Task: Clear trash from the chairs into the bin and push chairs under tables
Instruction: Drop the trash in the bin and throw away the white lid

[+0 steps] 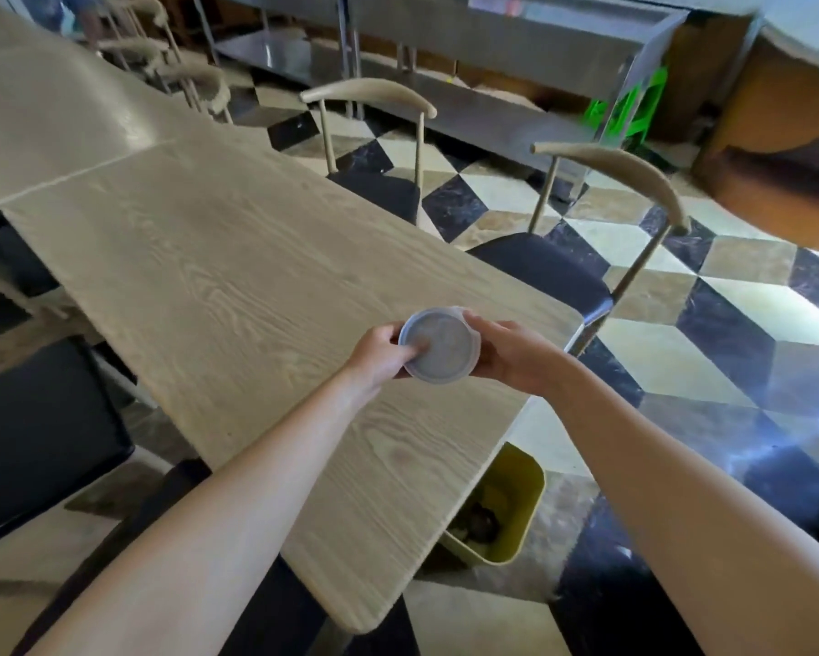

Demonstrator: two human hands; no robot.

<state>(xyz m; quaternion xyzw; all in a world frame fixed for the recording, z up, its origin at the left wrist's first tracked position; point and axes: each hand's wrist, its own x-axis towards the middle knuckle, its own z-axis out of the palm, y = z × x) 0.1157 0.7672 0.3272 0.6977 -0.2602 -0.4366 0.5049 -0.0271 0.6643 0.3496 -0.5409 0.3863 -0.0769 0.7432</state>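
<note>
A round clear plastic container with a lid (440,345) hangs above the near right part of the wooden table (218,258). My left hand (379,355) grips its left side with the thumb on the lid. My right hand (507,352) holds its right side. A yellow-green bin (521,480) stands on the floor under the table's right edge, with dark trash inside. To the right of the table stand two chairs with black seats: the nearer chair (549,272) is partly under it, the farther chair (379,187) is pulled out.
Another black chair seat (38,437) is at the left of the table. More chairs (180,82) line the far end. A steel counter (445,54) runs along the back, with a green stool (630,111) beside it. The floor is checkered tile.
</note>
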